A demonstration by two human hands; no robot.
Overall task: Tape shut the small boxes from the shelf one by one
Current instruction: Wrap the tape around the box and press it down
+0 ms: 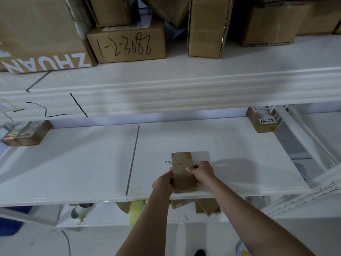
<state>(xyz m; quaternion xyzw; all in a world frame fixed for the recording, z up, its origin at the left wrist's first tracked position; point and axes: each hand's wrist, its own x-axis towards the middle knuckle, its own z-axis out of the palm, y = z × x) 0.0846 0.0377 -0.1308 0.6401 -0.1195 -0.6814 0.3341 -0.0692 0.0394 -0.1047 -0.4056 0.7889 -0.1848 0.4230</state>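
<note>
A small brown cardboard box (181,163) lies on the middle white shelf (92,163), near its front edge, with tape across its top. My left hand (163,182) grips its left side and my right hand (202,171) holds its right side, thumb on the top. A roll of yellowish tape (135,212) hangs at my left forearm, below the shelf edge. Two more small boxes sit on the same shelf: one at the far left (25,133), one at the far right (262,121).
The upper shelf (184,85) carries several large cardboard boxes, one marked with handwritten numbers (127,44). Below the middle shelf lie cardboard pieces (206,206) and a grey cylinder (79,211). A white shelf upright (313,193) stands at the right.
</note>
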